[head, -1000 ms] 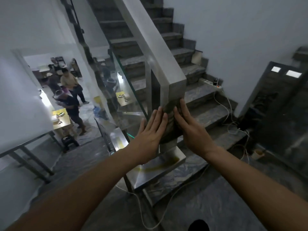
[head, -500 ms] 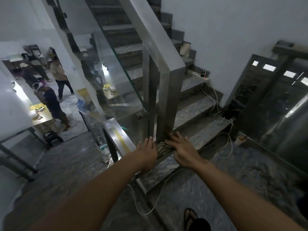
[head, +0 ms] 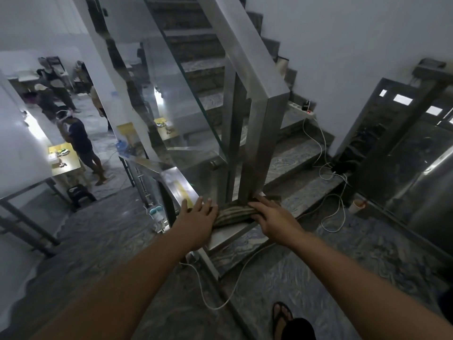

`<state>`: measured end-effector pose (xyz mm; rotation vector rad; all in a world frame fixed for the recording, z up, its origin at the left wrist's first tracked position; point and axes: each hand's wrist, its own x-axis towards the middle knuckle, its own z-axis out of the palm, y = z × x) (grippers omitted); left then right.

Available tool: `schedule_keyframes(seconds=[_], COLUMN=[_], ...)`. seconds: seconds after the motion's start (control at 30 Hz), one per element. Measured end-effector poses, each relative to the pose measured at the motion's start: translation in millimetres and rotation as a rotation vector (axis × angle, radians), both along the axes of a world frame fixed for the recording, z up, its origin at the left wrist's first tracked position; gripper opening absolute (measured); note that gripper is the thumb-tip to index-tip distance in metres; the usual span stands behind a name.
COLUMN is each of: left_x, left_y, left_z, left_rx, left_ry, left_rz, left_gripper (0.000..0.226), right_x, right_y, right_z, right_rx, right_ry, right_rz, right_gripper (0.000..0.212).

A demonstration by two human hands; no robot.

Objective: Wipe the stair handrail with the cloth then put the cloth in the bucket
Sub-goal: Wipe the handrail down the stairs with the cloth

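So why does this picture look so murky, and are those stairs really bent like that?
Head view: the stairwell is dim, and the brightest patches are the lit room at left and reflections on the glass panel. The wide lens bows the handrail and the walls. The cloth between both hands looks soft and grainy.

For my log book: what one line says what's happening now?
stage: wiping post base | cloth: at post foot | left hand, right hand: flat beside cloth | bucket: unseen

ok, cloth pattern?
Striped: dark and pale olive bands along the cloth, pressed at the post's foot. Head view, the only one.
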<state>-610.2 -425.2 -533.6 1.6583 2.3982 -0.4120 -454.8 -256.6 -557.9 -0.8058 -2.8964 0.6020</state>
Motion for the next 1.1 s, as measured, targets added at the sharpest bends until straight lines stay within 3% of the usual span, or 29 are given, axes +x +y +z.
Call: schedule_keyframes(seconds=[0.17, 0.3, 0.47, 0.7, 0.8, 0.93, 1.1], left_x=[24, 32, 18, -19, -14, 13, -6], left_y=[-2, -6, -3, -10, -7, 2, 7], left_z=[-13, -15, -7, 4, 6, -1, -14], left_rx=[0.199, 0.235, 0.131, 0.098, 0.065, 0.121, 0.212], left_ry=[-0.016, -0.053, -0.083, 0.04, 0.082, -0.073, -0.16], left_rz=[-0.022, -0.002, 0.009, 0.14, 0.192, 0.349, 0.459], left_gripper=[0.071, 0.06, 0.057, 0.05, 0.054, 0.062, 0.066], right_x=[1, -5, 1, 4, 3, 6, -6], right_y=[7, 8, 7, -38, -40, -46, -52], right_z=[-9, -4, 2, 5, 7, -4, 13], right_rx=[0.116, 0.014, -0.013, 0.105, 0.083, 0.195, 0.161], right_ry=[0.058, -0.016, -0.069, -0.162, -0.162, -0.127, -0.131], right_rz=[-0.1, -0.083, -0.008, 0.207, 0.182, 0.151, 0.257], right_gripper=[0.038, 0.043, 0.046, 0.053, 0.057, 0.079, 0.069])
